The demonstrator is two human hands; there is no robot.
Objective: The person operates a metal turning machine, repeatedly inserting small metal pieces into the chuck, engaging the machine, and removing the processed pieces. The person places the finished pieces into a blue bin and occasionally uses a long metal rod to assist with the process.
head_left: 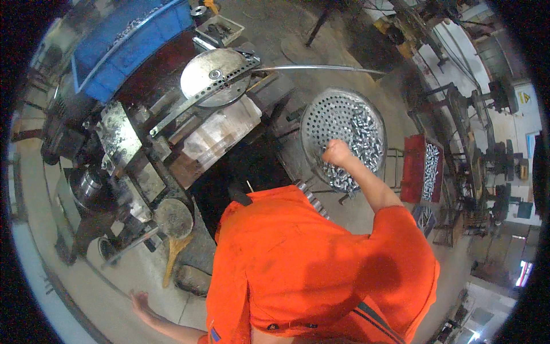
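My right hand (337, 153) is over the left part of a round perforated metal basin (318, 117), its fingers closed. Whatever they may hold is too small to make out. Short shiny metal pieces (362, 135) are heaped along the basin's right and near side, close to that hand. Low at the left, my left hand (141, 302) hangs out to the side with its fingers apart and nothing in them. A thin dark line, perhaps a cable or rod, passes close to its fingertips.
A machine with a round metal disc (197, 74) and a perforated bar stands ahead. Beyond it is a blue bin (129, 54). To the right, a red bin (412, 172) holds more metal pieces, near dark racks. A round-topped post (174, 219) stands at left.
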